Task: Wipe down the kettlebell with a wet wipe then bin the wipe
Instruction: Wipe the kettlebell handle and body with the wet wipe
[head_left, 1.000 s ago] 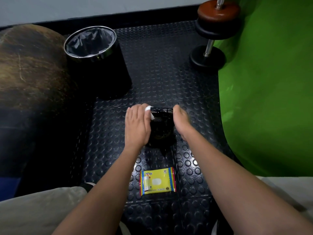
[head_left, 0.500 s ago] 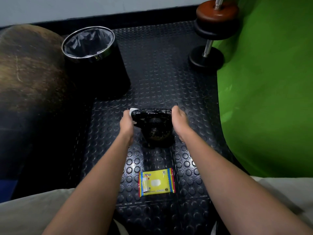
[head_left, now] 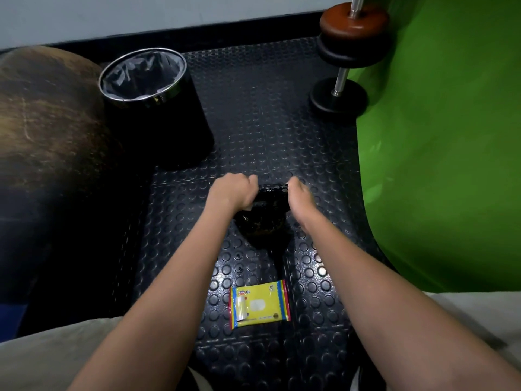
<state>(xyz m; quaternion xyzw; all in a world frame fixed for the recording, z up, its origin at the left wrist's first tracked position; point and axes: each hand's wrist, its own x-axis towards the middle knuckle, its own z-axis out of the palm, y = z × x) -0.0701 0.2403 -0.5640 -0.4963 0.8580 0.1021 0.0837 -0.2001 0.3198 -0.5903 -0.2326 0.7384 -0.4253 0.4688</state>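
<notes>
While the kettlebell (head_left: 263, 218) sits mid-frame on the studded floor mat (head_left: 253, 108), the left hand (head_left: 232, 191) has its fingers clenched over the handle. Right hand (head_left: 300, 196) presses its side; can't tell its fingers. Bin (head_left: 158, 108) upper left, wipes pack (head_left: 259, 304) below.

Both forearms are bare from the elbow down, with no sleeve showing. The left hand (head_left: 232, 191) and right hand (head_left: 300, 194) carry no glove, ring or watch. Light beige cloth (head_left: 56, 354) covers the knees at the lower corners.
</notes>
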